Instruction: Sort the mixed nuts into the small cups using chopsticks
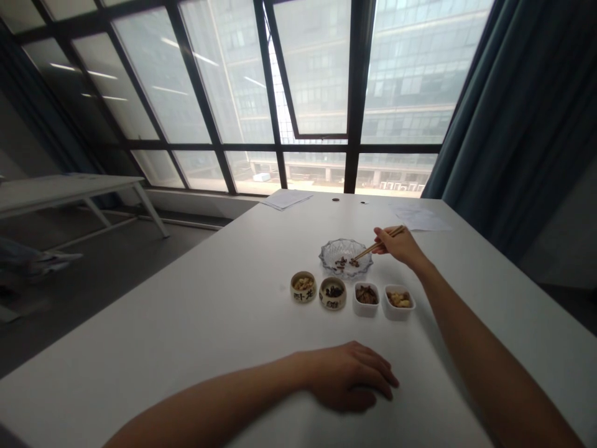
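My right hand [395, 244] grips a pair of chopsticks [373, 247], their tips down inside a clear glass bowl [325, 255] with a scalloped rim. Small dark brown pieces [342, 262] lie in that bowl, some right at the tips. In front of it stand two round cream dishes with dark lettering: the left dish [303, 298] holds pale yellowish pieces, the right dish [333, 303] black ones. Beside them, one square white dish [366, 309] has brown strips and another white dish [398, 315] has yellow-brown chunks. My left hand [352, 378] rests flat on the table, fingers stretched out, holding nothing.
The white table [224, 317] reaches toward the windows. Paper sheets [286, 198] lie at its far left, and more paper [420, 218] lies at the far right. A blue curtain [504, 124] hangs on the right. Another table [69, 186] stands at the left.
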Tool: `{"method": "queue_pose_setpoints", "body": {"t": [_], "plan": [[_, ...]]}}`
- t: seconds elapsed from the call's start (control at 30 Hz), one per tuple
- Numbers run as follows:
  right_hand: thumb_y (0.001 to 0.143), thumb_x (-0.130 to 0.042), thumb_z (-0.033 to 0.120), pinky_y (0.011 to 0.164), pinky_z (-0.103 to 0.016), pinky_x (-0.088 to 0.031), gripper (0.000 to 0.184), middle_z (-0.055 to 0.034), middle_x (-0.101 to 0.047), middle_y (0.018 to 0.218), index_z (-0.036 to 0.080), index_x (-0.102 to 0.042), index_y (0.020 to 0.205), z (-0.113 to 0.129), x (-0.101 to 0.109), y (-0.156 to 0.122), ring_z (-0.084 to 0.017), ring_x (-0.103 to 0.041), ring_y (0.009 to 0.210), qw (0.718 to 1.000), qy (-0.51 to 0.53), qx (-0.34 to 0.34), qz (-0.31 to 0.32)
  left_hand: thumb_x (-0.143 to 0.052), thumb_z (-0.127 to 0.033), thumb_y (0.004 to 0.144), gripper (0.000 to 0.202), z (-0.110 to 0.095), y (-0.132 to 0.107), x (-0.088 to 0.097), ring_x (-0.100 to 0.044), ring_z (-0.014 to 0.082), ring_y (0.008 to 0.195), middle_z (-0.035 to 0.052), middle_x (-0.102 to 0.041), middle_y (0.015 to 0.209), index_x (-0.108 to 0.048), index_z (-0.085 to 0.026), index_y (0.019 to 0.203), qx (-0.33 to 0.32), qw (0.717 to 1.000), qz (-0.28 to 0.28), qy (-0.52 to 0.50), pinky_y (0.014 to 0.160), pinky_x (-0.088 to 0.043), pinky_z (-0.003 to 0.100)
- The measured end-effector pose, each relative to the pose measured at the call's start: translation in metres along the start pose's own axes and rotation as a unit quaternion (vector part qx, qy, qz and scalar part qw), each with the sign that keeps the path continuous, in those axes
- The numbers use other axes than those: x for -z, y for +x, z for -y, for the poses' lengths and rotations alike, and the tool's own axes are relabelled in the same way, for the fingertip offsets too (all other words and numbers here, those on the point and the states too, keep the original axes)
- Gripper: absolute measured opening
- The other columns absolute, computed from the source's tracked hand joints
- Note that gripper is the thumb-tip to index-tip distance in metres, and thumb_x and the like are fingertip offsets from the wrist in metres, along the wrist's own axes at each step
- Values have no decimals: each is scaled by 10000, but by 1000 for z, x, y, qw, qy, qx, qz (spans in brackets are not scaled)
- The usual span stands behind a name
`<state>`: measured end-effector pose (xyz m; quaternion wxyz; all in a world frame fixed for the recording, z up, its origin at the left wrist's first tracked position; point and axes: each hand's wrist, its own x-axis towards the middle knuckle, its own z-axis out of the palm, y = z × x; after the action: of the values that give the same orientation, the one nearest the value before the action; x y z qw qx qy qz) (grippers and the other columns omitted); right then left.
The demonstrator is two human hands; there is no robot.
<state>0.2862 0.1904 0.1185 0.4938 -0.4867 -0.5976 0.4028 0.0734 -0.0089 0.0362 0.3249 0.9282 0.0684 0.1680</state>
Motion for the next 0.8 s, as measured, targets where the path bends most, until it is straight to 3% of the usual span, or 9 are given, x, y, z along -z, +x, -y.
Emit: {"method": "queue_pose_setpoints", "body": {"t": [0.3, 0.8], "plan": [[976, -713, 332, 466, -237, -629, 401, -107, -723, 558, 140, -692, 625, -4, -3, -1, -243, -768, 522, 998, 5, 16, -59, -561, -271, 904, 349, 1, -1, -2, -585, 249, 1393, 123, -703, 1382, -713, -158, 1198, 5, 1000, 2, -8, 1227, -407, 358], [981, -696, 305, 424, -227, -606, 408, -109, -708, 531, 137, -670, 610, -1, -5, -3, -238, -750, 479, 998, 7, 12, -62, -568, -268, 904, 348, 0, 0, -1, -574, 245, 1407, 122, -696, 1394, -703, -175, 1211, 10, 1000, 9, -15, 1230, -405, 372]]}}
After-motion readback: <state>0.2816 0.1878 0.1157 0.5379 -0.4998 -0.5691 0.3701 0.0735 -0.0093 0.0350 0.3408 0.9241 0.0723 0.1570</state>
